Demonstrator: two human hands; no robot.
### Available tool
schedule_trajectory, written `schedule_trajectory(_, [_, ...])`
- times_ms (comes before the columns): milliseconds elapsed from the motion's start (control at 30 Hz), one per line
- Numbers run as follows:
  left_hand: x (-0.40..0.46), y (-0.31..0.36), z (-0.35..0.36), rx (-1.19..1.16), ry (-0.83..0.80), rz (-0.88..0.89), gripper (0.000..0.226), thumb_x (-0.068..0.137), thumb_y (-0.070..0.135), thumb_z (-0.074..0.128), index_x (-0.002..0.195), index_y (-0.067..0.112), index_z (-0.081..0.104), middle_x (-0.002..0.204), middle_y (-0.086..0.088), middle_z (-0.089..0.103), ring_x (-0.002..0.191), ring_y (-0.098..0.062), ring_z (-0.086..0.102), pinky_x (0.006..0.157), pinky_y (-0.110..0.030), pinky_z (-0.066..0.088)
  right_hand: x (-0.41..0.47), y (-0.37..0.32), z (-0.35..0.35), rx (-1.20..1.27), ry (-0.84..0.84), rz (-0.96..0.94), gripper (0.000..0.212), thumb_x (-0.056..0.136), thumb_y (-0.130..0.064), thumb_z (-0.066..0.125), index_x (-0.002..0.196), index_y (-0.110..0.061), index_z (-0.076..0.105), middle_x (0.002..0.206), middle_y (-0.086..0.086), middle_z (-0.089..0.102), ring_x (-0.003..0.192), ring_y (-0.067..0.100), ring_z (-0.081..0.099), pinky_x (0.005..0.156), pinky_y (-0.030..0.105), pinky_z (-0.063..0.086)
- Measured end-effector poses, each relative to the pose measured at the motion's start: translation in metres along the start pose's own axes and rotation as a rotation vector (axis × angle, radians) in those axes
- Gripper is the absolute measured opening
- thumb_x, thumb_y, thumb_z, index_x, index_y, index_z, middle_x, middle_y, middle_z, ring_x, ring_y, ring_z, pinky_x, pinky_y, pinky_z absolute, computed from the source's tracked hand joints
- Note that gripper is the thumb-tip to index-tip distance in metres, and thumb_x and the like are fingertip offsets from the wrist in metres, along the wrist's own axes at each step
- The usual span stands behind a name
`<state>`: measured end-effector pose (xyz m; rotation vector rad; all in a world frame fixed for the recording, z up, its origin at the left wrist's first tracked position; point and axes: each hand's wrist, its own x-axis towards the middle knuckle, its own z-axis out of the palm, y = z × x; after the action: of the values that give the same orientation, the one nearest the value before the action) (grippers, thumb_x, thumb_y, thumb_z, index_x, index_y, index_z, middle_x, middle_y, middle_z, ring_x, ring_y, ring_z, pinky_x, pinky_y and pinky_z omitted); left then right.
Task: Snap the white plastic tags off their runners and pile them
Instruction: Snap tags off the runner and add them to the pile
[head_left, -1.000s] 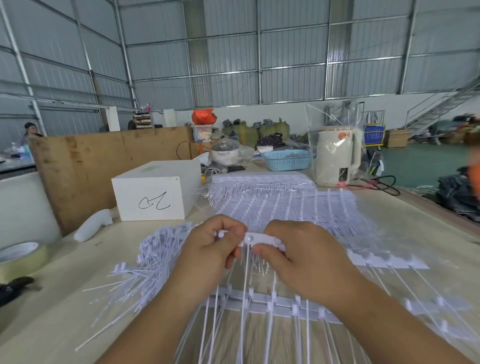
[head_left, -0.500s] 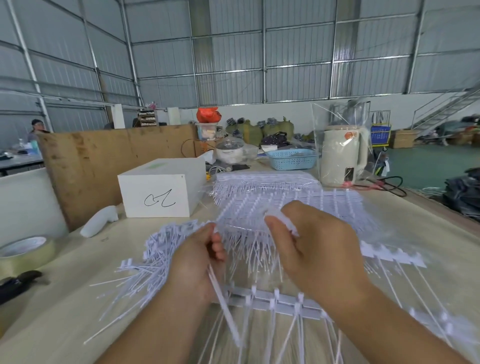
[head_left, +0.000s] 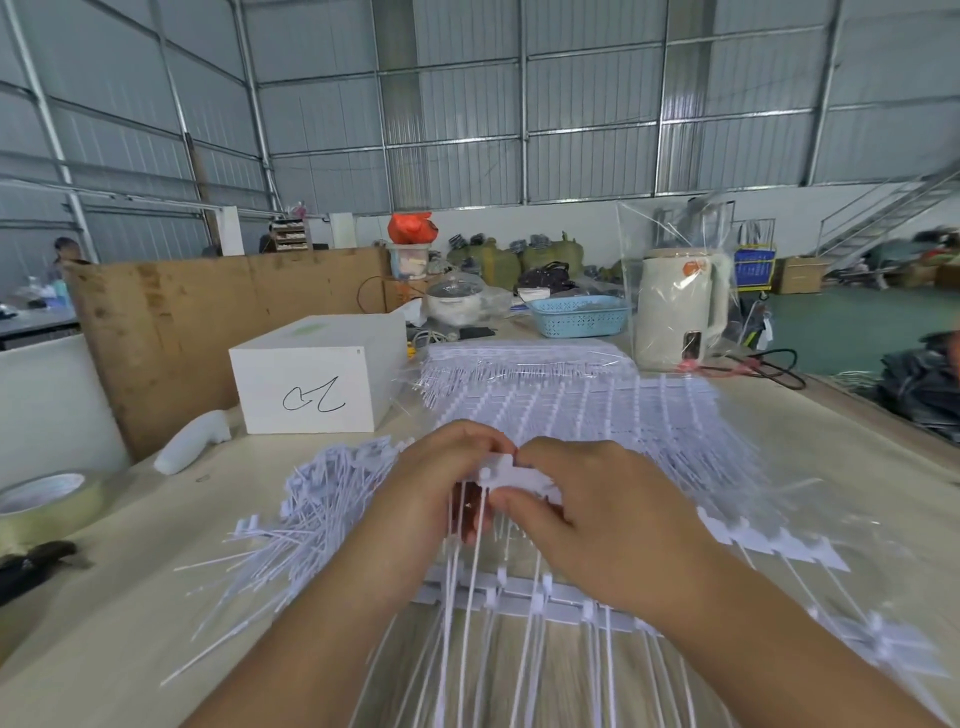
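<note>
Warehouse table (head_left: 857, 483); blue basket (head_left: 579, 317), contents unseen; both hands on tags (head_left: 511, 474).

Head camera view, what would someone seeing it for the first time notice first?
Probably the two hands at centre, left hand and right hand, together pinching the head end of a runner strip of white tags. Next, the loose pile of tags fanned out just left of them on the table. Behind sits a white box with a black scribble.

Matt white plastic tags (head_left: 511, 470) — pale wood-grain table (head_left: 104, 649) — rough brown board (head_left: 208, 317).
</note>
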<state>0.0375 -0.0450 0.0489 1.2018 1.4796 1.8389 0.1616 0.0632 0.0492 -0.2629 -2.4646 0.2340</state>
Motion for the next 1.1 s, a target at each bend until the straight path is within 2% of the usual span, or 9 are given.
schedule_trajectory(100, [-0.002,-0.005,0.001,0.174,-0.068,0.110,0.019,0.072,0.023,0.074,0.089,0.026,0.065,0.073,0.001,0.065,0.050,-0.010,0.054,0.047,-0.021,0.043,-0.001,0.001,0.004,-0.017,0.019,0.008,0.032,0.093,-0.048,0.044,0.119,-0.031,0.047,0.084,-0.009,0.062,0.076,0.015,0.060,0.060,0.029,0.040])
schedule_trajectory(167, [-0.002,-0.006,-0.001,0.185,-0.061,0.125,0.025,0.070,0.023,0.082,0.089,0.023,0.066,0.069,0.003,0.065,0.051,-0.008,0.055,0.048,-0.020,0.045,-0.001,0.001,0.007,-0.008,0.014,0.012,0.030,0.093,-0.045,0.045,0.119,-0.030,0.045,0.081,-0.009,0.060,0.074,0.015,0.060,0.055,0.028,0.034])
schedule_trajectory(267, [-0.002,-0.004,-0.006,0.208,-0.065,0.093,0.023,0.069,0.028,0.078,0.085,0.016,0.067,0.061,0.004,0.065,0.047,-0.008,0.056,0.045,-0.017,0.044,-0.001,0.002,0.010,-0.026,-0.001,-0.012,0.020,0.093,-0.049,0.045,0.102,-0.031,0.043,0.070,-0.011,0.050,0.063,0.011,0.049,0.049,0.021,0.028])
schedule_trajectory(333, [-0.001,-0.005,-0.009,0.241,-0.071,0.063,0.024,0.068,0.031,0.075,0.085,0.015,0.069,0.060,0.001,0.064,0.047,-0.011,0.055,0.046,-0.020,0.042,-0.002,0.002,0.011,-0.040,0.009,-0.027,0.021,0.092,-0.052,0.045,0.093,-0.032,0.037,0.069,-0.010,0.050,0.060,0.010,0.046,0.050,0.024,0.029])
schedule_trajectory(500, [-0.002,-0.009,-0.013,0.281,-0.075,0.048,0.021,0.072,0.039,0.072,0.083,0.021,0.072,0.068,-0.014,0.064,0.053,-0.016,0.055,0.050,-0.026,0.043,-0.003,0.001,0.014,-0.023,0.023,-0.022,0.022,0.093,-0.050,0.049,0.090,-0.030,0.042,0.064,-0.011,0.048,0.056,0.010,0.046,0.051,0.027,0.032])
schedule_trajectory(633, [-0.001,-0.009,-0.009,0.231,-0.006,0.116,0.016,0.073,0.038,0.069,0.077,0.023,0.070,0.060,-0.009,0.063,0.048,-0.016,0.054,0.050,-0.025,0.044,-0.003,0.001,0.015,0.010,0.089,0.041,0.039,0.083,-0.068,0.033,0.086,-0.030,0.041,0.057,-0.016,0.037,0.049,0.005,0.039,0.048,0.013,0.023])
schedule_trajectory(800, [0.000,-0.011,-0.006,0.180,0.114,0.204,0.016,0.069,0.033,0.072,0.073,0.018,0.069,0.054,-0.004,0.060,0.045,-0.014,0.051,0.047,-0.021,0.043,-0.001,0.002,0.017,-0.072,0.085,0.159,0.051,0.075,-0.079,0.019,0.063,-0.030,0.024,0.056,-0.012,0.035,0.054,0.011,0.040,0.048,0.022,0.021])
schedule_trajectory(1000, [0.000,-0.012,-0.013,0.142,-0.023,0.126,0.018,0.068,0.031,0.082,0.078,0.019,0.073,0.060,-0.002,0.063,0.049,-0.015,0.054,0.050,-0.023,0.046,-0.001,0.006,0.017,-0.048,0.023,0.135,0.041,0.082,-0.068,0.033,0.072,-0.029,0.037,0.060,-0.010,0.044,0.054,0.004,0.042,0.047,0.021,0.026])
schedule_trajectory(1100, [0.000,-0.011,-0.019,0.182,-0.091,0.054,0.016,0.071,0.032,0.078,0.082,0.021,0.075,0.060,-0.004,0.064,0.050,-0.015,0.055,0.053,-0.024,0.047,-0.001,0.007,0.016,-0.020,-0.010,0.112,0.038,0.083,-0.068,0.036,0.076,-0.031,0.039,0.059,-0.011,0.042,0.056,0.005,0.044,0.049,0.019,0.029])
